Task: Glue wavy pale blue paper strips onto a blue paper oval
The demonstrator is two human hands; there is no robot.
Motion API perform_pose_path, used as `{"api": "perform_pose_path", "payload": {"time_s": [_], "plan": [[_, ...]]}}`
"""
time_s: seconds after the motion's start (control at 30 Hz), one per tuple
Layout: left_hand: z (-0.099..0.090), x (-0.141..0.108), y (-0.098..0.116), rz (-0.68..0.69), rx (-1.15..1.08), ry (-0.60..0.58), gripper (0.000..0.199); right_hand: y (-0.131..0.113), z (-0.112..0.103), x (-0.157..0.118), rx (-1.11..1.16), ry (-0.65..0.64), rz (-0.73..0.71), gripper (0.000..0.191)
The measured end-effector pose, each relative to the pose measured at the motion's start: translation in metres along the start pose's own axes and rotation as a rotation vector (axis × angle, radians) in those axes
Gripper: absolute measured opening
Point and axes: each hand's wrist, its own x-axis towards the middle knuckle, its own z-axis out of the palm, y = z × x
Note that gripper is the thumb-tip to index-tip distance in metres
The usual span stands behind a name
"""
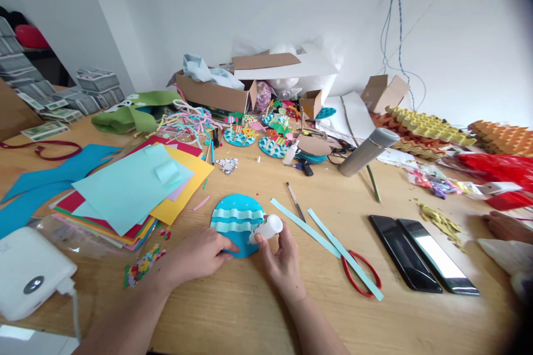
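A round blue paper disc (238,203) lies on the table in front of me, with two wavy light-blue paper strips (233,226) across it. My left hand (204,255) rests at its lower left, fingers bent and index fingertip on the disc. In my right hand (283,260) is a white glue bottle (268,226), tilted with its base up and its nozzle end down near the disc's right side. Two flat light-blue strips (306,227) lie to the right, one crossing the red handles of a pair of scissors (361,273). A pen (295,202) lies beyond them.
Coloured paper sheets (129,188) are stacked at left, near a white device (33,272) with a cable. Two phones (406,252) and a grey flask (368,152) are at right. Finished-looking discs (239,137), boxes (212,91) and egg trays (428,127) line the back. Another person's hand (506,227) shows far right.
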Motion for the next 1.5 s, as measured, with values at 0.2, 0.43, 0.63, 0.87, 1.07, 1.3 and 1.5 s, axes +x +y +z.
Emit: {"api": "perform_pose_path", "payload": {"time_s": [0.2, 0.43, 0.63, 0.87, 1.07, 1.3, 1.5], "plan": [[0.0, -0.001, 0.0, 0.021, -0.024, 0.007, 0.03, 0.002, 0.0, 0.0, 0.043, 0.033, 0.007, 0.027], [-0.002, -0.003, 0.001, 0.021, -0.027, 0.02, 0.027, 0.008, 0.003, -0.001, 0.065, 0.047, 0.022, 0.028], [0.0, 0.0, -0.005, -0.03, -0.158, 0.179, 0.023, 0.01, 0.001, 0.0, 0.229, 0.13, 0.086, 0.032], [-0.004, 0.006, -0.019, -0.197, -0.142, 0.456, 0.007, -0.012, -0.002, 0.015, 0.378, 0.182, 0.186, 0.035], [-0.003, 0.004, -0.023, -0.245, -0.137, 0.465, 0.021, -0.027, 0.016, 0.018, 0.356, 0.19, 0.181, 0.032], [0.0, 0.003, -0.024, -0.25, -0.127, 0.495, 0.026, -0.011, 0.031, 0.002, 0.306, 0.203, 0.205, 0.03], [0.003, 0.001, -0.025, -0.238, -0.036, 0.48, 0.047, -0.013, 0.033, -0.001, 0.176, 0.165, 0.118, 0.026]]}}
